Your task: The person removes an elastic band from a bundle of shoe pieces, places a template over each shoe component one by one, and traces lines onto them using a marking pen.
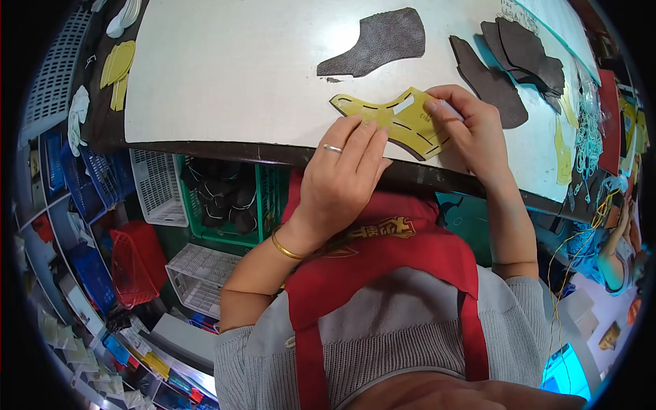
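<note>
A yellow pattern template (348,106) with slots cut along it lies near the table's front edge. A dark rim under its lower edge looks like a leather piece beneath. My left hand (345,167), wearing a ring and a bracelet, lays its outstretched fingers on the template's near side. At the template's right end, my right hand (471,126) is closed with thumb and forefinger bent. A slim whitish pen-like stick (452,109) shows in its grip; the tip is hidden. Beyond the hands lies a dark brown leather piece (393,42) of similar shape.
More dark leather pieces (523,55) are stacked at the right of the white tabletop (225,75). Yellow templates (117,65) and white gloves (78,116) lie at the left. Below stand a green crate (266,198) of dark bundles and a red basket (133,263). Pale cords (589,137) hang at right.
</note>
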Tool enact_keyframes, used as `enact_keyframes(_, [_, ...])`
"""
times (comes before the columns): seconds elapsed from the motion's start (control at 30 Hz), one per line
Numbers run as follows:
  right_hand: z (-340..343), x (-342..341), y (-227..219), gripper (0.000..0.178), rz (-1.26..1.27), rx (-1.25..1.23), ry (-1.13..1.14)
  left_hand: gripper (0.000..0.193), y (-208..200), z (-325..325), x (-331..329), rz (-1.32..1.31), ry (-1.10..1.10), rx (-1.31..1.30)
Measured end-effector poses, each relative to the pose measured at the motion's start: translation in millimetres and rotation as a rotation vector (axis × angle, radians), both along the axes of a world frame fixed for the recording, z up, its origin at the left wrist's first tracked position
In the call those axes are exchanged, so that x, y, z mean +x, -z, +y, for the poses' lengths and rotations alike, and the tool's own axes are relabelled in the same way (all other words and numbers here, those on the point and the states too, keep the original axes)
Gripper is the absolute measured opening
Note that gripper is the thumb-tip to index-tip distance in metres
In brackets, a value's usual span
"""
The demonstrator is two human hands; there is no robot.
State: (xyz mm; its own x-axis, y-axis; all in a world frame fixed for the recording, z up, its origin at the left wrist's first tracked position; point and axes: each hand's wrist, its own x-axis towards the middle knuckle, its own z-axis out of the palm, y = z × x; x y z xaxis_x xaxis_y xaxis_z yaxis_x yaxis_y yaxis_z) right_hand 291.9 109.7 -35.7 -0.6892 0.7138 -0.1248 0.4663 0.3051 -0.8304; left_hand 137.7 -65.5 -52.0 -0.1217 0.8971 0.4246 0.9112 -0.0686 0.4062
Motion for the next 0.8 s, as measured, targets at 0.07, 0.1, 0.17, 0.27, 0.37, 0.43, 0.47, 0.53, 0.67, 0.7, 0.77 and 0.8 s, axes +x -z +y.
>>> enact_keyframes(0.07, [-6, 0, 1, 0.022, -0.026, 0.109, -0.005, 0.044, 1, -3, 2, -0.031, 0.014, -0.016])
enact_keyframes(0.1, [-7, 0, 2, 0.022, -0.028, 0.108, -0.005, 0.044, 2, -4, 2, -0.033, 0.014, -0.017])
enact_keyframes(0.17, [-8, -1, 1, 0.022, -0.051, 0.191, -0.019, 0.04, 4, -3, 3, -0.029, 0.006, -0.008])
enact_keyframes(0.27, [-9, 1, -2, 0.024, -0.151, 0.213, -0.032, 0.033, 9, 3, -3, 0.028, 0.031, 0.052])
enact_keyframes(0.37, [8, 4, -2, 0.026, -0.053, 0.077, -0.036, 0.027, 3, 14, -16, 0.143, 0.103, 0.078])
enact_keyframes(0.43, [16, 10, -5, 0.027, -0.068, 0.025, -0.024, 0.026, -2, 18, -23, 0.145, 0.149, 0.03])
enact_keyframes(0.47, [18, 13, -7, 0.028, -0.074, -0.026, -0.02, 0.025, -3, 20, -25, 0.156, 0.186, -0.019])
enact_keyframes(0.53, [12, 14, -9, 0.029, -0.102, 0.045, -0.02, 0.025, -6, 23, -25, 0.181, 0.189, -0.012])
enact_keyframes(0.67, [-1, 16, -5, 0.028, -0.124, 0.312, 0.007, 0.032, -16, 22, -19, 0.226, 0.223, -0.037])
enact_keyframes(0.7, [-2, 17, -6, 0.028, -0.121, 0.31, -0.005, 0.033, -17, 21, -17, 0.246, 0.243, -0.07])
enact_keyframes(0.77, [4, 16, -7, 0.027, -0.119, 0.314, -0.03, 0.032, -12, 20, -14, 0.26, 0.233, -0.046])
enact_keyframes(0.8, [11, 16, -6, 0.022, -0.094, 0.448, 0.003, 0.032, -9, 19, -12, 0.274, 0.23, -0.023])
